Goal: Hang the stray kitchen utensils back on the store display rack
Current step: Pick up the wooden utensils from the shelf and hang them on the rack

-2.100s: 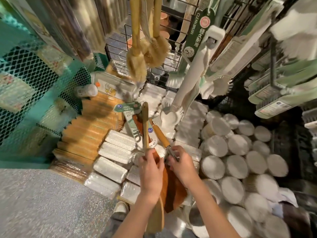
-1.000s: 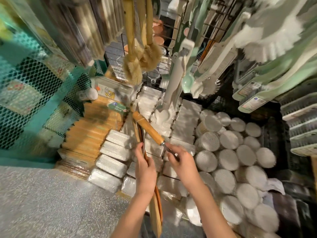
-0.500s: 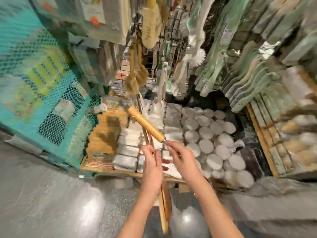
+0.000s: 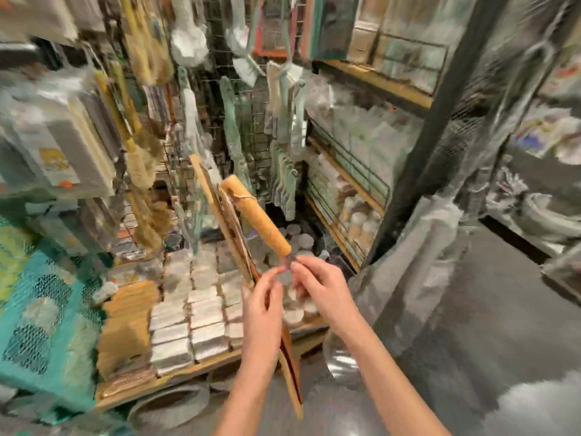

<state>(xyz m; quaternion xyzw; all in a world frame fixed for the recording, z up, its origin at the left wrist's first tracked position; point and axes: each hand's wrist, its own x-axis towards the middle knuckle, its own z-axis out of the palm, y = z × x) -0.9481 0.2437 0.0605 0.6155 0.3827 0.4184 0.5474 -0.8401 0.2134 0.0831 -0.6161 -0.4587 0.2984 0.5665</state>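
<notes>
My left hand (image 4: 262, 305) grips a bundle of long flat wooden utensils (image 4: 224, 221) around their middle; they point up and left toward the rack, and their lower ends hang below my wrist. My right hand (image 4: 317, 286) pinches the metal neck of a utensil with a thick wooden handle (image 4: 256, 215), handle end raised. A loop of string lies on that handle. The wire display rack (image 4: 251, 114) stands behind, hung with brushes and pale green utensils. The picture is blurred by motion.
Below the hands a low shelf (image 4: 195, 369) holds packed white scrub pads, wooden brushes and round white lids. A teal mesh panel (image 4: 41, 313) stands at left. A dark post (image 4: 440, 114) and plastic-wrapped goods stand at right. Grey floor lies at lower right.
The view has swung up and back, so more of the rack and shelves shows. Both hands have lifted the utensils higher toward the rack, keeping the same hold.
</notes>
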